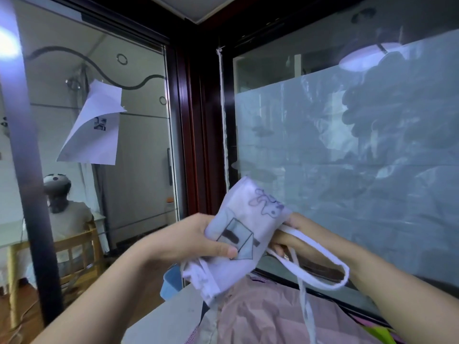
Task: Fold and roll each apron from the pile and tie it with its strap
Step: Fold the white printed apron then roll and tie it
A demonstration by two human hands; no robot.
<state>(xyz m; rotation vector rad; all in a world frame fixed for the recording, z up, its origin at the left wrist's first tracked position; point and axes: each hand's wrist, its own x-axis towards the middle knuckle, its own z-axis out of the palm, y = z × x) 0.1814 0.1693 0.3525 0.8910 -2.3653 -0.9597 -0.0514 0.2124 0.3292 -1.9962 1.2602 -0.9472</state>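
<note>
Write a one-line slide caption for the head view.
Rolled white apron gripped in the left hand, the right hand holding its strap, above pink cloth.

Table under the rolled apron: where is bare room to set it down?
Only the pale bare strip of table left of the pink apron pile, with the blue container beyond it. Rightward is crowded: pink fabric covers the top up to the window frame, and the strap of the rolled apron dangles over it.

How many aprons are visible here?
2 clear: a white apron in the left hand and right hand; a pink apron on the table below. A green scrap, lower right, mostly hidden, may be another.
</note>
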